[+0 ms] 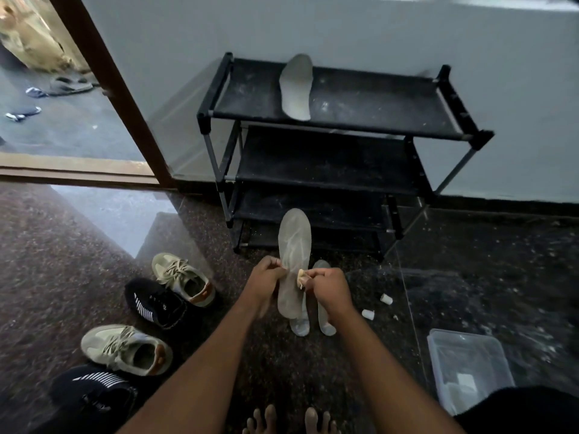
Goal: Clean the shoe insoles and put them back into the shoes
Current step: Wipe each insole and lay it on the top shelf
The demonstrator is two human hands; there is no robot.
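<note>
My left hand (266, 277) grips the left edge of a long grey insole (294, 245) held upright in front of the rack. My right hand (329, 286) pinches a small cream-coloured wad (302, 275) against the insole's face. Two more insoles (326, 321) lie on the floor right below, partly hidden by my right hand. Another insole (297, 87) rests on the rack's top shelf. Two beige sneakers (183, 278) (125, 349) and two black sneakers (155, 303) (94, 389) stand on the floor to the left.
A black multi-tier shoe rack (338, 133) stands against the white wall. A clear plastic box (466, 364) sits at the lower right. Two small white pieces (386, 299) (368, 314) lie on the dark speckled floor. An open doorway (62, 120) is at the left. My bare toes (288, 421) show at the bottom.
</note>
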